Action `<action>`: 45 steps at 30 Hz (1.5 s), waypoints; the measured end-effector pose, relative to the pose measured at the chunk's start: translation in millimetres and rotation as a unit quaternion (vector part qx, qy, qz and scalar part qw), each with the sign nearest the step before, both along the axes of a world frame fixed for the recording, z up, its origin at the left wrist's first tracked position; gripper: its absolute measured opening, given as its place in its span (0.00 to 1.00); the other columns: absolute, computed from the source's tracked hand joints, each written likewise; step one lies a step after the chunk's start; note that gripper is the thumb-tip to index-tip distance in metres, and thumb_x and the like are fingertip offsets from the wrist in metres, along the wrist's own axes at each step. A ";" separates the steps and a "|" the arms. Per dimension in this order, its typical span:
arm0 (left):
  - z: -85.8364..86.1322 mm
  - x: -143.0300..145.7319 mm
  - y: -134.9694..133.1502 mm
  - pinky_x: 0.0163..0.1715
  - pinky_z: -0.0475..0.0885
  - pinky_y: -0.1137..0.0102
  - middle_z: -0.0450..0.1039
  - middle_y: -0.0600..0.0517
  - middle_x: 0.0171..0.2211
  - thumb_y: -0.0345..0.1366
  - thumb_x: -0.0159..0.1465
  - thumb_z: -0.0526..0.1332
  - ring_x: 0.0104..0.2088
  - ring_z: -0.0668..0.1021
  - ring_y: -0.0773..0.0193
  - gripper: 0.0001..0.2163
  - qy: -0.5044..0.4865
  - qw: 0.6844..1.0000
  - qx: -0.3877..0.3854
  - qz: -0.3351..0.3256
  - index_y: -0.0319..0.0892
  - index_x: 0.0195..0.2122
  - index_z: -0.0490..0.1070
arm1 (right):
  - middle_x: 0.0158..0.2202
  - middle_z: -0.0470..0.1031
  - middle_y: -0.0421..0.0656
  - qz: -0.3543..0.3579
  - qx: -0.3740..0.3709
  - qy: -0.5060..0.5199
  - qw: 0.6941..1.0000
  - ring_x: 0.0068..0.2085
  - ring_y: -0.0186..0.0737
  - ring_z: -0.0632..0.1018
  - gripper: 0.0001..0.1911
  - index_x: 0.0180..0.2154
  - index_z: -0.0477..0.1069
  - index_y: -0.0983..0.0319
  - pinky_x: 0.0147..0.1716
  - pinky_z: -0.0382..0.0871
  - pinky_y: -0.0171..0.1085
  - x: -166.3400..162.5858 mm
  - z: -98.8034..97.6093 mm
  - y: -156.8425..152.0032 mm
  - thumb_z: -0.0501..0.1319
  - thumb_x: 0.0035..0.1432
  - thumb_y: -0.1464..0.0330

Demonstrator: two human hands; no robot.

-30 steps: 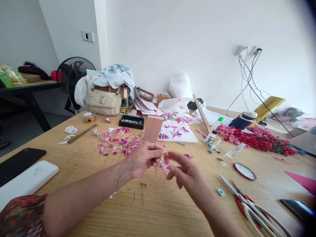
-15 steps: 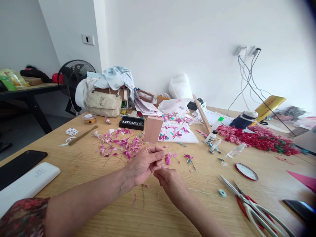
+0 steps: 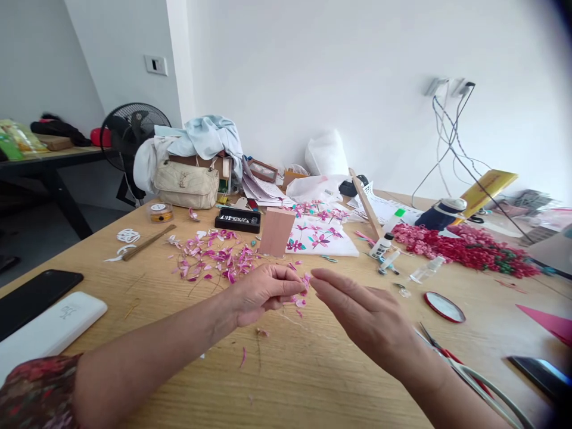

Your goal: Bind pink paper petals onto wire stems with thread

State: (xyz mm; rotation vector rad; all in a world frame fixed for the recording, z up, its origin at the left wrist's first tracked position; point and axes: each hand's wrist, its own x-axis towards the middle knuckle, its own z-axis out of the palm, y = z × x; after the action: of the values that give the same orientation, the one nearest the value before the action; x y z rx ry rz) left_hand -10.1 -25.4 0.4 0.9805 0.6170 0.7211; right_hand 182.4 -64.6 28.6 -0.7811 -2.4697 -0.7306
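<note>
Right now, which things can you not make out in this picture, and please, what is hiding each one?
All in the head view:
- Anything between the left hand's pinched fingertips: too small to tell.
- The underside of the right hand: hidden by the back of that hand.
- Part of the white-handled scissors: covered by the right forearm.
- The white power bank's near end: cut off by the left edge.
</note>
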 end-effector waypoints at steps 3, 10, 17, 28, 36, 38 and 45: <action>0.3 -1.4 -0.6 0.16 0.42 0.76 0.55 0.59 0.16 0.37 0.48 0.67 0.17 0.55 0.78 0.11 0.010 1.000 -0.012 -0.016 0.36 0.22 0.67 | 0.45 0.74 0.50 0.024 -0.004 -0.028 0.999 0.37 0.37 0.77 0.17 0.48 0.64 0.65 0.27 0.67 0.33 -2.7 -2.2 7.8 0.46 0.60 0.77; -1.3 0.4 -0.3 0.15 0.44 0.77 0.57 0.59 0.17 0.37 0.52 0.63 0.17 0.55 0.77 0.09 0.052 0.997 0.058 -0.018 0.37 0.24 0.66 | 0.27 0.75 0.45 0.009 -0.084 0.057 0.995 0.25 0.33 0.74 0.13 0.33 0.67 0.63 0.23 0.63 0.31 -11.0 -5.8 8.4 0.46 0.60 0.76; -11.5 -0.7 0.9 0.29 0.63 0.73 0.62 0.53 0.25 0.28 0.62 0.51 0.28 0.67 0.69 0.11 0.289 0.721 0.617 0.126 0.39 0.27 0.71 | 0.13 0.65 0.35 -0.188 -0.437 0.255 0.842 0.16 0.30 0.67 0.10 0.23 0.63 0.61 0.16 0.58 0.29 -28.1 -10.2 13.9 0.50 0.55 0.70; -4.5 -3.0 8.5 0.16 0.47 0.76 0.62 0.58 0.19 0.37 0.51 0.64 0.17 0.58 0.77 0.08 0.103 0.991 0.078 0.026 0.37 0.23 0.68 | 0.34 0.73 0.44 -0.076 -0.081 0.136 0.984 0.29 0.34 0.73 0.06 0.35 0.69 0.60 0.26 0.63 0.31 -5.3 -1.1 2.7 0.54 0.57 0.70; -3.0 -3.9 5.6 0.17 0.42 0.74 0.59 0.58 0.19 0.40 0.48 0.66 0.17 0.55 0.78 0.12 0.059 0.997 0.038 -0.032 0.37 0.23 0.67 | 0.33 0.73 0.44 -0.034 -0.038 0.029 0.998 0.30 0.35 0.72 0.12 0.34 0.70 0.61 0.27 0.60 0.33 -7.2 -12.0 11.4 0.49 0.59 0.75; -3.7 -2.9 5.8 0.17 0.44 0.75 0.60 0.58 0.19 0.40 0.50 0.64 0.17 0.55 0.77 0.11 0.079 0.994 0.069 -0.027 0.37 0.23 0.67 | 0.33 0.73 0.44 -0.023 -0.069 0.054 0.996 0.30 0.35 0.72 0.11 0.33 0.70 0.61 0.28 0.61 0.33 -9.7 -11.3 11.7 0.49 0.59 0.76; -10.0 -1.8 3.5 0.29 0.61 0.72 0.63 0.53 0.25 0.29 0.60 0.54 0.29 0.67 0.68 0.08 0.277 0.785 0.548 0.084 0.38 0.27 0.71 | 0.21 0.68 0.38 -0.121 -0.379 0.259 0.880 0.24 0.33 0.68 0.08 0.24 0.64 0.61 0.24 0.59 0.32 -22.2 -20.3 14.5 0.52 0.56 0.72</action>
State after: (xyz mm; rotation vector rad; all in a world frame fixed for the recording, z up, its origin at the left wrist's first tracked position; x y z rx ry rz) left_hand -11.9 -21.9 -9.6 2.3066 0.8003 0.9709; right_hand 160.3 -50.1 8.4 -1.3614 -2.1229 0.4086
